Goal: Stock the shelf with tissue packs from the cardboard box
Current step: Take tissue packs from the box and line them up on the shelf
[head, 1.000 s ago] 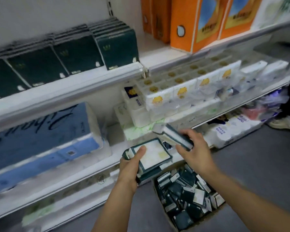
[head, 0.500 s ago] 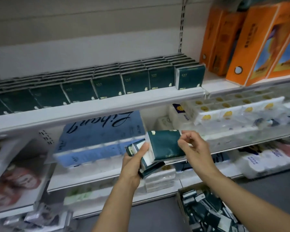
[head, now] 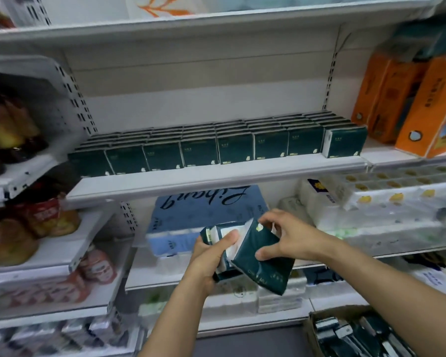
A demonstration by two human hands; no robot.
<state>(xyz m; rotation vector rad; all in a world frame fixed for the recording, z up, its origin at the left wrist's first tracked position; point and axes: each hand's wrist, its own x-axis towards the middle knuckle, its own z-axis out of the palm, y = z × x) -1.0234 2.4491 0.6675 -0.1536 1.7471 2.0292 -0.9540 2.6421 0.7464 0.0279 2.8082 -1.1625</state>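
My left hand (head: 209, 256) grips a small stack of dark green tissue packs (head: 214, 234), thumb across the top one. My right hand (head: 287, 238) pinches another dark green tissue pack (head: 263, 269), tilted, right beside that stack. Both hands hover below the white shelf (head: 216, 179), where rows of the same green packs (head: 216, 145) stand upright across its width. The cardboard box (head: 312, 328) sits on the floor at the bottom right with several green packs (head: 358, 336) loose inside.
Orange tissue boxes (head: 407, 104) stand right of the green rows. A blue tissue bundle (head: 198, 215) and white roll packs (head: 371, 207) fill the shelf behind my hands. Snack bags (head: 23, 228) line the left shelving. An upper shelf edge (head: 191, 27) runs overhead.
My view has swung up and left from the box to the shelf. My right hand brought a pack from the box up to the stack in my left hand and tilted it.
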